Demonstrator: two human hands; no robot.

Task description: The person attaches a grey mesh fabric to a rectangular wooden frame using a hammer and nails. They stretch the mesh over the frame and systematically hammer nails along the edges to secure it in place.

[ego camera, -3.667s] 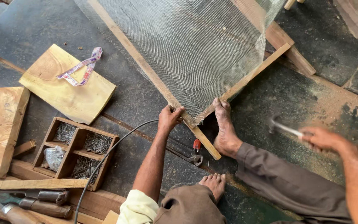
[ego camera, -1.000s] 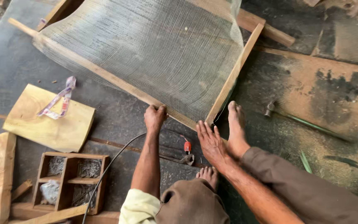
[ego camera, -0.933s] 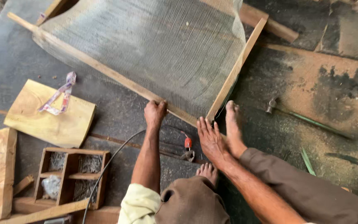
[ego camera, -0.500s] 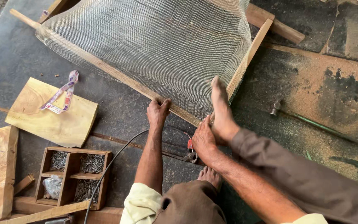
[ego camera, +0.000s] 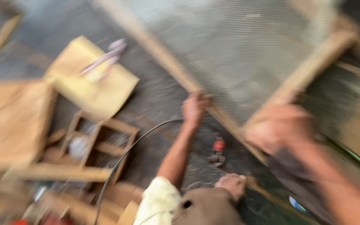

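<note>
Since half a second ago the right hand point(ego camera: 278, 129) has lifted off the floor to the near corner of the mesh-covered wooden frame point(ego camera: 246, 62), its grip too blurred to tell, while the left hand point(ego camera: 195, 109) stays clamped on the smooth rail, steadying the frame lying flat on the gritty floor point(ego camera: 159, 87).

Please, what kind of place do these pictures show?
Probably a woodworking workshop, worked on the floor: a wooden frame with wire mesh, a partitioned wooden box, and loose wooden boards on the dark floor.
</note>
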